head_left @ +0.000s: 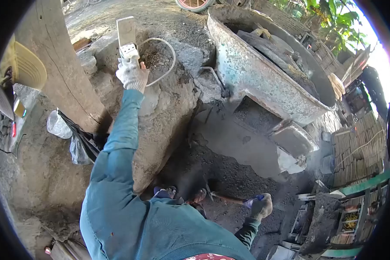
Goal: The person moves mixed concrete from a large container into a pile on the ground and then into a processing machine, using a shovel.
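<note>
Resting against the lower end of the white socket box [129, 51], the left hand [133, 76] is stretched out to the upper left of the frame, where the box lies on a rough ledge [158, 128] beside a pale board [126, 31]. The arm is held long, probably because the box sits up and away from the body. A finger or thumb shows along the box's side, but how tightly the hand is closed I cannot tell — the glove hides most of it. A white cable [174, 56] loops around to the right, its slack perhaps leaving the box free to shift. At the lower right, the gloved right hand [261, 207] is wrapped snugly around the blue-covered end of a wooden-handled tool [229, 199] — likely held there to keep its metal head low, near the feet [165, 192]. Farther out stand a thick wooden post [56, 56] at the upper left and a big weathered tub [242, 65] at the upper right.
</note>
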Motion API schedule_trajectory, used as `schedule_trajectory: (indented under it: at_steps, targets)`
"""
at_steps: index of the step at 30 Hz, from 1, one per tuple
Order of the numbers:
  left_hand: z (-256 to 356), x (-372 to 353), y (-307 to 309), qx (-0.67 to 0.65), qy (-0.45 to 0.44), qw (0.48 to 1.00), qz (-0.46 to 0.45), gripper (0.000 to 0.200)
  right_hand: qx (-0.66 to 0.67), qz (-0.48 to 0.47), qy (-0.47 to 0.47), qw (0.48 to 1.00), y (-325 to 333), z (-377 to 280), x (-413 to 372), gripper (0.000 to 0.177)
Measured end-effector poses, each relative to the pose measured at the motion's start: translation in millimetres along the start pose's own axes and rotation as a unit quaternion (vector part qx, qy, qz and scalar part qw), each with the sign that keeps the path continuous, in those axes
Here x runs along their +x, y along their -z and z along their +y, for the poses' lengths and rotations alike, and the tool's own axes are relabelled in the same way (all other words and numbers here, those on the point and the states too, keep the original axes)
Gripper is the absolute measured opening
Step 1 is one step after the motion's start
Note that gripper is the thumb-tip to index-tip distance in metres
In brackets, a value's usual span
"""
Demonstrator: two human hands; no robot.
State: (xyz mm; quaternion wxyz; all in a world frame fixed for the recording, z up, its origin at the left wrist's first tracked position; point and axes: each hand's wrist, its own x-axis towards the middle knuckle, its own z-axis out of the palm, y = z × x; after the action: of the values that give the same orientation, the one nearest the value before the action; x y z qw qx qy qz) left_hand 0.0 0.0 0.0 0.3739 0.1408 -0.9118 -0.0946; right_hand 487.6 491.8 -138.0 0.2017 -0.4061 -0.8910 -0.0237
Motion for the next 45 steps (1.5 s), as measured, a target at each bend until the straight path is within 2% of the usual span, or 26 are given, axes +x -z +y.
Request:
schedule_trajectory:
  at_steps: [2, 3, 5, 7, 8, 10, 11, 13, 14, 15, 19, 21, 28, 29, 30, 33, 38, 39, 41, 45]
  targets:
    - [-1, -4, -7, 0.015, -0.019, 0.999, 0.042, 0.051, -0.034, 0.012, -0.002, 0.999, 12, 24, 30, 0.003]
    - [-27, 43, 13, 0.084, -0.091, 0.990, 0.062, 0.046, 0.016, -0.035, -0.023, 0.999, -34, -20, -14, 0.003]
    - [-11, 35, 11, 0.102, -0.115, 0.987, 0.055, 0.037, -0.002, -0.004, -0.019, 1.000, -30, 6, 26, 0.003]
    - [-12, 42, -9, 0.063, -0.133, 0.983, 0.108, 0.042, -0.009, 0.009, -0.007, 1.000, -28, 19, 60, 0.003]
    - [-1, 45, -1, 0.061, -0.113, 0.988, 0.085, 0.038, 0.001, 0.020, 0.007, 1.000, -31, 26, 73, 0.003]
    - [8, 47, 8, 0.080, -0.222, 0.957, 0.171, 0.028, -0.012, 0.012, -0.001, 1.000, -35, 36, 90, 0.003]
    - [-4, 58, -17, 0.097, -0.206, 0.958, 0.173, 0.028, -0.032, -0.007, -0.014, 0.999, -37, 38, 103, 0.004]
    - [-11, 60, -26, 0.116, -0.226, 0.956, 0.150, 0.034, -0.050, -0.041, -0.038, 0.997, -40, 41, 128, 0.004]
    - [3, 56, -14, 0.148, -0.182, 0.969, 0.075, 0.039, -0.050, -0.057, -0.050, 0.996, -41, 44, 139, 0.005]
    - [0, 57, -14, 0.155, -0.183, 0.969, 0.051, 0.041, -0.049, -0.073, -0.058, 0.994, -42, 46, 151, 0.005]
    - [-9, 64, -20, 0.141, -0.217, 0.965, 0.044, 0.039, -0.085, -0.138, -0.103, 0.981, -57, 47, 189, 0.010]
    - [-9, 70, -23, 0.144, -0.220, 0.964, 0.029, 0.038, -0.082, -0.135, -0.102, 0.982, -68, 48, 204, 0.011]
    - [-8, 80, -24, 0.120, -0.182, 0.976, -0.016, 0.031, -0.068, -0.161, -0.131, 0.976, -72, 58, 228, 0.011]
    - [-9, 78, -23, 0.106, -0.172, 0.979, -0.019, 0.029, -0.072, -0.164, -0.134, 0.975, -72, 61, 224, 0.011]
    - [-14, 78, -28, 0.118, -0.199, 0.973, 0.021, 0.028, -0.067, -0.159, -0.127, 0.977, -67, 57, 222, 0.012]
    - [-17, 82, -31, 0.098, -0.147, 0.984, -0.031, 0.030, -0.068, -0.149, -0.121, 0.979, -65, 53, 209, 0.012]
    - [-47, 94, -59, 0.119, -0.196, 0.973, 0.006, 0.032, -0.055, -0.082, -0.076, 0.992, -62, 42, 158, 0.016]
    - [-42, 92, -53, 0.122, -0.194, 0.973, -0.002, 0.028, -0.061, -0.079, -0.070, 0.993, -60, 39, 145, 0.021]
    - [-30, 89, -39, 0.144, -0.201, 0.969, -0.023, 0.024, -0.069, -0.054, -0.053, 0.995, -47, 27, 116, 0.021]
    - [-17, 81, -15, 0.179, -0.210, 0.959, -0.056, 0.029, -0.087, -0.063, -0.086, 0.990, -19, 12, 49, 0.020]
